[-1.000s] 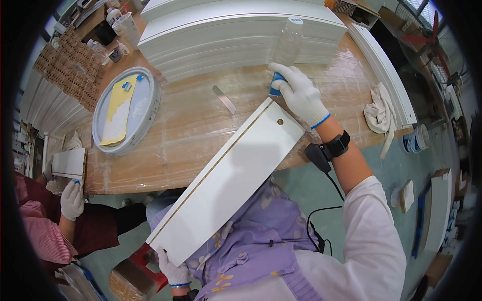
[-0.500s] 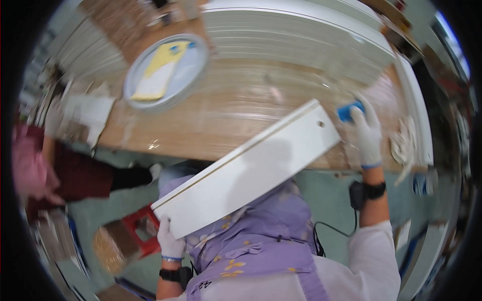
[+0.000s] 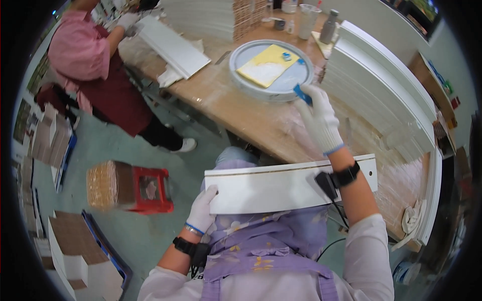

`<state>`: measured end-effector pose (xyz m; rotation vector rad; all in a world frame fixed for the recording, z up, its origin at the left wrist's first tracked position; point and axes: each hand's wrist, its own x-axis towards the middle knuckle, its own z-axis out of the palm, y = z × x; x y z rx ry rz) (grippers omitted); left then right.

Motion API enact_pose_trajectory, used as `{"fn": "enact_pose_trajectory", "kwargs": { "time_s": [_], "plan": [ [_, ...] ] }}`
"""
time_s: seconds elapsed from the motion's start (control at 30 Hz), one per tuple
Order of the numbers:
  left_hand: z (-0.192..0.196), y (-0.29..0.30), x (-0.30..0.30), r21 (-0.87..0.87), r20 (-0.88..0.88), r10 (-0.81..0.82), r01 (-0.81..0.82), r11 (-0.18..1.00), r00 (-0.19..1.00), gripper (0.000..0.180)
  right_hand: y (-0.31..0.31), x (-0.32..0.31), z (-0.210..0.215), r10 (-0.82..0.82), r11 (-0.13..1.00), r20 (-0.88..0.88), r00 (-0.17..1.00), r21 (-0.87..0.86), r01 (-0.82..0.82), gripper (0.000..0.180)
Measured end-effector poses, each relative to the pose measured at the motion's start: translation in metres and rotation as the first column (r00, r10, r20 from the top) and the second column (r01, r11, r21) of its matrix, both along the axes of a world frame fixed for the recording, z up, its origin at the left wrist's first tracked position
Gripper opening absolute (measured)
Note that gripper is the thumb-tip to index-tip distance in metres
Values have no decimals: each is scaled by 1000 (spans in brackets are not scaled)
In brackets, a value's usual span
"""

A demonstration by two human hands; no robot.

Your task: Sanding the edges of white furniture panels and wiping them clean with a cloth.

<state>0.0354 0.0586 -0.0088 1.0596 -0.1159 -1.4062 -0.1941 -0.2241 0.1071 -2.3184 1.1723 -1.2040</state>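
Note:
A long white board [image 3: 271, 193] with a groove along its far edge and a small hole near its right end lies across my lap. My left hand [image 3: 205, 206] is closed on its left end. My right hand [image 3: 320, 120], gloved like the left, pinches a small flat blue scraper [image 3: 303, 94] at the near right rim of a round grey lid [image 3: 240, 83]. On the lid rests a yellow sheet [image 3: 273, 54] with white paste [image 3: 264, 72] on it and small blue pieces [image 3: 287, 56]. My right forearm passes over the board's right part.
Stacked white boards [image 3: 386, 75] wrapped in film stand at the right on the wooden table [image 3: 216, 100]. Bottles [image 3: 329, 27] and cups sit at the back. A co-worker [image 3: 108, 75] handles another white panel [image 3: 173, 45] at the left. On the floor is a red stool [image 3: 153, 190].
The view has turned left. My right hand has carried the blue scraper from beyond the board's right end to the lid. The board, slanted before, now lies nearly level, still in my left hand.

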Motion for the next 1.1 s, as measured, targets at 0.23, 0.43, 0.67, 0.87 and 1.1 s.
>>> {"fn": "enact_pose_trajectory", "kwargs": {
  "time_s": [0.23,0.43,0.67,0.87,1.1],
  "plan": [
    [-3,-11,3,62,-30,-53,55,997,998,33,-40,39,-10,-43,987,-513,857,-157,-44,47],
    [-4,-6,15,-40,-185,-83,77,996,979,40,71,4,22,173,962,-97,980,231,-147,29],
    [-24,-1,28,-145,-224,-148,117,982,963,27,204,-88,-12,272,253,348,897,874,-416,41],
    [-10,-12,9,-271,19,-214,211,939,977,36,224,-99,-113,-263,-235,764,588,541,-808,53],
    [29,30,0,-356,43,-275,272,894,960,59,236,-62,-83,-465,25,850,246,291,-957,52]
  ]
}}
